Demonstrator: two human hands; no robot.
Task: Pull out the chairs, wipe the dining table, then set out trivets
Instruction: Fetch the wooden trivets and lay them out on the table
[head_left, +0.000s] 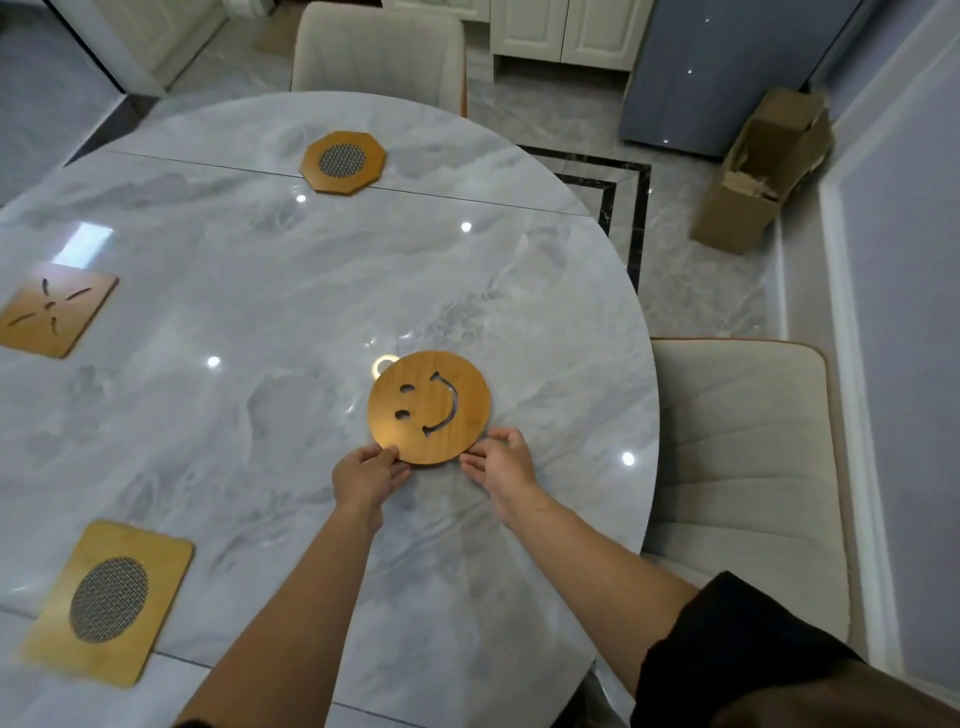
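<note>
A round wooden trivet with a cut-out smiley face lies on the glossy grey marble dining table, towards its right side. My left hand pinches the trivet's near-left rim. My right hand pinches its near-right rim. Three other wooden trivets lie on the table: an octagonal one with a mesh centre at the far side, a square one with slit cut-outs at the left edge of view, and a rectangular one with a mesh centre at the near left.
A cream upholstered chair stands pulled back at the table's right. Another cream chair stands at the far side. An open cardboard box sits on the marble floor by the right wall, next to a grey cabinet.
</note>
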